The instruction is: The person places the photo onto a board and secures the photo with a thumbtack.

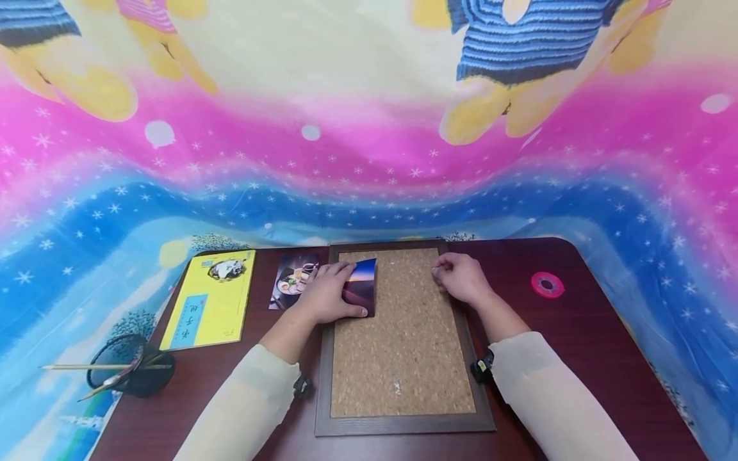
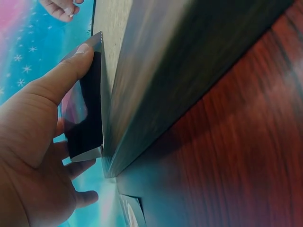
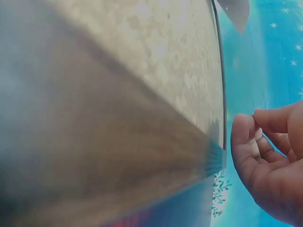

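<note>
A photo (image 1: 363, 288) with a blue and orange sky over dark ground lies at the left side of a framed cork board (image 1: 403, 358). My left hand (image 1: 328, 294) holds it; in the left wrist view the thumb presses on the photo (image 2: 90, 104), with the other fingers behind it and the print slightly bowed. Above the board's right edge, my right hand (image 1: 461, 278) has thumb and forefinger pinched together. A tiny whitish thing (image 2: 72, 16) shows at those fingertips in the left wrist view; I cannot tell its kind.
Left of the board lies a photo of a food bowl (image 1: 282, 301), partly under my left hand. Further left are a yellow book (image 1: 225, 314) and a black mesh pencil cup (image 1: 152, 374), tipped over with pencils. A pink round disc (image 1: 548, 285) lies at right. A printed cloth (image 1: 369, 160) hangs behind the table.
</note>
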Demonstrator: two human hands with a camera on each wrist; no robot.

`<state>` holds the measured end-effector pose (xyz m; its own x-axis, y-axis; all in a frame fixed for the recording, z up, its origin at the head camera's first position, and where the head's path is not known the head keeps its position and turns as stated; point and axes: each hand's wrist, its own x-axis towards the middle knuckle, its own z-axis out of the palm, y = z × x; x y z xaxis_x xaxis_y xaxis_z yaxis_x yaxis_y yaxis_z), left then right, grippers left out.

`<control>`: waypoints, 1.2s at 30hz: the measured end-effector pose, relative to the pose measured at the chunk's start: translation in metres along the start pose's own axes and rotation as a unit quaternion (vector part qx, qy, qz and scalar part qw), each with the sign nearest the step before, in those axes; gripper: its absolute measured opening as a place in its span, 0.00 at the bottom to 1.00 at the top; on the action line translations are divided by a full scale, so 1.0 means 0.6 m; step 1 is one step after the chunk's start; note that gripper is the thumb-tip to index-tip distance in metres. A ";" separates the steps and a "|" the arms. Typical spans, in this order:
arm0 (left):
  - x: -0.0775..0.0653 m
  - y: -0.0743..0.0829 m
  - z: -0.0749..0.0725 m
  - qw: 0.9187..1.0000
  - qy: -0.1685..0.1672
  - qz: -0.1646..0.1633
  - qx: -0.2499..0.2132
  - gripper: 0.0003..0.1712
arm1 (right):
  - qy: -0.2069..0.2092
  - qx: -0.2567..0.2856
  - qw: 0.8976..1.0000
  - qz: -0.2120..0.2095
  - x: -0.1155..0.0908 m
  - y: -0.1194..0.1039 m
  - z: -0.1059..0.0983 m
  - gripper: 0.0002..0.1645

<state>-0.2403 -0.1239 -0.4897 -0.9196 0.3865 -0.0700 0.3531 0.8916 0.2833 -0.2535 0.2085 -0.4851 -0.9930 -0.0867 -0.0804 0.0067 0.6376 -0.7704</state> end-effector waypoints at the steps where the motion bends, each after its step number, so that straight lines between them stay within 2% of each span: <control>1: 0.002 0.001 0.001 1.000 -0.001 -0.001 0.000 0.67 | 0.000 0.000 1.000 0.002 0.002 -0.002 0.002 0.09; 8: 0.013 0.006 0.004 1.000 -0.015 -0.007 -0.014 0.68 | -0.001 0.000 1.000 0.004 0.009 -0.015 0.013 0.09; 17: 0.032 0.012 0.010 0.999 -0.016 0.002 -0.031 0.68 | 0.003 0.010 1.000 0.002 0.015 -0.027 0.022 0.09; 30: 0.047 0.021 0.009 0.999 -0.042 0.002 -0.025 0.69 | -0.011 0.006 1.000 -0.016 0.031 -0.049 0.033 0.12; 36: 0.054 0.022 0.016 0.998 -0.057 -0.002 -0.019 0.67 | -0.018 0.000 1.000 -0.023 0.041 -0.057 0.043 0.12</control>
<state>-0.2640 -0.0975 -0.4974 -0.8952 0.4082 -0.1791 0.3401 0.8851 0.3177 -0.2750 0.1649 -0.4770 -0.9875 -0.1426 -0.0679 -0.0381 0.6324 -0.7737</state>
